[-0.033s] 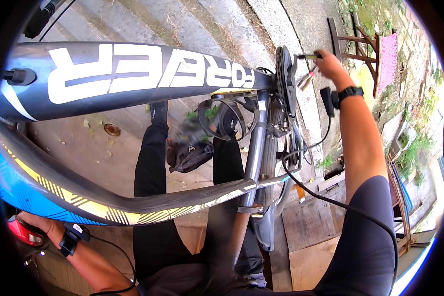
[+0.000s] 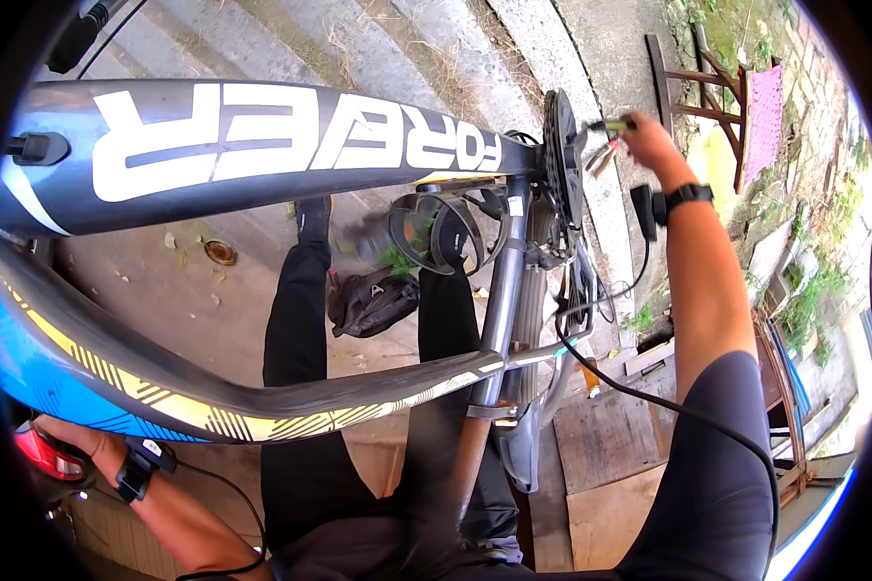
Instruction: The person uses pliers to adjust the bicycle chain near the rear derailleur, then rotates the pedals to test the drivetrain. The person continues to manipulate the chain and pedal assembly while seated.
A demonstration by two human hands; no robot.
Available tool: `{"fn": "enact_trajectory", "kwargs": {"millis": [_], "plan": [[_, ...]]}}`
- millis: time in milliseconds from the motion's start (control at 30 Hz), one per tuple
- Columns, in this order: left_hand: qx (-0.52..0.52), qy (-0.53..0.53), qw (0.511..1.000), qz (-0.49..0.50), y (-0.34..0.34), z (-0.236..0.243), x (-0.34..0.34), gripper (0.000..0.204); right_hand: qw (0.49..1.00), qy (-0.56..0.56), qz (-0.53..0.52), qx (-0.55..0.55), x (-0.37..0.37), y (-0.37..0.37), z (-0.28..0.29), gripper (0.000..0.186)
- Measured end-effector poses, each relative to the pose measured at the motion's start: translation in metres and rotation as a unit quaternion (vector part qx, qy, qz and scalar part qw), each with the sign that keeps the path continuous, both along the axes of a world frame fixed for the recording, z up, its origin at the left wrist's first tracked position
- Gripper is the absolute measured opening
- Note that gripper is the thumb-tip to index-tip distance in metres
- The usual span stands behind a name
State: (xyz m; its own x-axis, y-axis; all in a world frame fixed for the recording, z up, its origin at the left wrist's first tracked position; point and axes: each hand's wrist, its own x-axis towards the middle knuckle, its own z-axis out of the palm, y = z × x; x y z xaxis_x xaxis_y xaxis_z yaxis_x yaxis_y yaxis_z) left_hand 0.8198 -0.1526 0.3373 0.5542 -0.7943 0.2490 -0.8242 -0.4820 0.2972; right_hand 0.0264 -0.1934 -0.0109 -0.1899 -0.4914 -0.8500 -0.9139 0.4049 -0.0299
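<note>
A dark bicycle frame (image 2: 291, 155) with white lettering and a blue-and-yellow lower part spans the view in front of me. At its right end, my right hand (image 2: 651, 141) is closed on a thin tool (image 2: 610, 125) with a yellow-green and dark handle. The tool's dark tip points at the black chainring and crank (image 2: 564, 145); I cannot tell whether they touch. Just below lies a red-handled tool (image 2: 603, 155). My left hand (image 2: 73, 436) is at the lower left, beside a red-and-black object (image 2: 50, 457). Its fingers are mostly hidden there.
Between my feet, a dark bag (image 2: 373, 305) lies on the ground behind the frame. A black cable (image 2: 688, 412) runs along my right arm to a wrist device. Wooden boards (image 2: 606, 445) lie at lower right; a pink-topped wooden stool (image 2: 761, 126) is at upper right.
My right hand and its tool have shifted slightly down and to the right. The crank by the chainring has turned, and a blurred dark shape above the bag has moved left. My left hand stays put.
</note>
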Motion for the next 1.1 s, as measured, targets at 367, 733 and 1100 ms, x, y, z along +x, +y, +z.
{"fn": "enact_trajectory", "kwargs": {"millis": [367, 733, 1100], "plan": [[0.016, 0.020, 0.986, -0.166, -0.007, 0.007, 0.020, 0.016, 0.977, -0.134, -0.114, 0.123, 0.047, 0.094, 0.224, 0.018], [-0.014, 0.106, 0.990, -0.093, -0.006, -0.004, 0.028, 0.022, 0.947, -0.260, 0.087, -0.168, 0.141, -0.083, 0.252, 0.029], [0.021, -0.057, 0.990, -0.128, -0.034, -0.003, -0.041, 0.047, 0.968, -0.131, 0.050, -0.206, 0.138, -0.038, 0.311, 0.046]]}}
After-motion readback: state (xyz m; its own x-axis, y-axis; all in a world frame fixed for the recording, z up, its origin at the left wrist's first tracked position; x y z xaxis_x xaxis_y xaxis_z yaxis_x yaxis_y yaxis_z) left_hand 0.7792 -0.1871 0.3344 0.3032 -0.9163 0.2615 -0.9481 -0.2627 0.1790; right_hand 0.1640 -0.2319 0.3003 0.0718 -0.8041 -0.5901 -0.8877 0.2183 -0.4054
